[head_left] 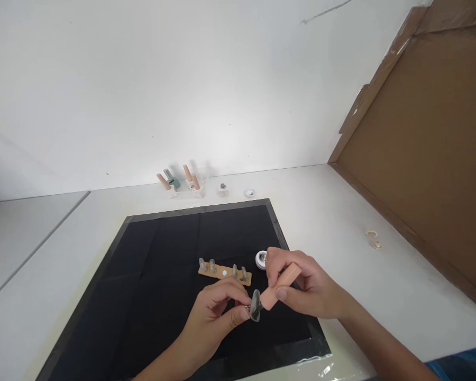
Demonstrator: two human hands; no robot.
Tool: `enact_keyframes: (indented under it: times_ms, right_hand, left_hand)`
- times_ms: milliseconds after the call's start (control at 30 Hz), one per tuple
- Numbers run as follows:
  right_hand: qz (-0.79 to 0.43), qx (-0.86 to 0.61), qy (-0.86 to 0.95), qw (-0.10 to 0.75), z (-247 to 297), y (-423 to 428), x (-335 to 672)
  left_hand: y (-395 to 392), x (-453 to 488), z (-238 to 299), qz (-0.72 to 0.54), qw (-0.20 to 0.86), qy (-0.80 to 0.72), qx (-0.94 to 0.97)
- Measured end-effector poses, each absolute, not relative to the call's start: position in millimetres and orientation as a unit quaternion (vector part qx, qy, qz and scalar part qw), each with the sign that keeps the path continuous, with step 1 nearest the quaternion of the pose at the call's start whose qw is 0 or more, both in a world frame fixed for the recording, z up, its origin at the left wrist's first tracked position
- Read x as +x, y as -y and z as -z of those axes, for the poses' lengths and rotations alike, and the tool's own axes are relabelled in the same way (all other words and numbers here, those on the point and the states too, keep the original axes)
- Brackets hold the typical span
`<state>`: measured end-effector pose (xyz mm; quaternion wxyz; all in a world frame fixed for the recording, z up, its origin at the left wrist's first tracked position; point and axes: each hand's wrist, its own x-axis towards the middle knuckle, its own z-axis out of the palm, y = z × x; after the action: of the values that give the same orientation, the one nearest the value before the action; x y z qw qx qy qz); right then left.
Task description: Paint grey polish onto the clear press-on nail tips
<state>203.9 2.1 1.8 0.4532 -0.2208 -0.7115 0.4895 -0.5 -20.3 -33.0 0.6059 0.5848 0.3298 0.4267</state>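
Over the black mat (150,275), my left hand (216,317) pinches a small clear nail tip on a holder (255,306) between thumb and fingers. My right hand (305,288) grips a peach-coloured cap or brush handle (281,286), its end touching the nail tip. Just behind the hands lies a tan strip (224,273) carrying several more clear nail tips. A small white round pot (261,259) stands beside my right hand.
Several nail polish bottles with peach caps (180,182) stand at the back against the white wall, with two small round items (236,190) beside them. Two small rings (373,239) lie on the white table at right. A brown cardboard panel (428,159) leans on the right.
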Motion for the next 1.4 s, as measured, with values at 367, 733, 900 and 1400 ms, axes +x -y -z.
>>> enact_keyframes:
  times_ms: [367, 733, 900, 1400]
  right_hand:
    - [-0.493, -0.313, 0.671, 0.457, -3.0, -4.1, 207.3]
    - [-0.529, -0.266, 0.672, 0.446, 0.0, -3.8, 204.8]
    - [-0.531, -0.269, 0.677, 0.432, 2.6, -4.1, 203.5]
    - [-0.499, -0.23, 0.703, 0.451, 1.9, -2.7, 200.2]
  left_hand:
    - [18.9, -2.1, 33.8, -0.422, 0.601, -0.342, 0.586]
    - [19.1, 0.4, 29.7, -0.429, 0.624, -0.35, 0.551]
    - [18.5, 3.7, 27.7, -0.429, 0.642, -0.35, 0.531]
    - [20.2, 6.1, 33.5, -0.397, 0.733, -0.368, 0.412]
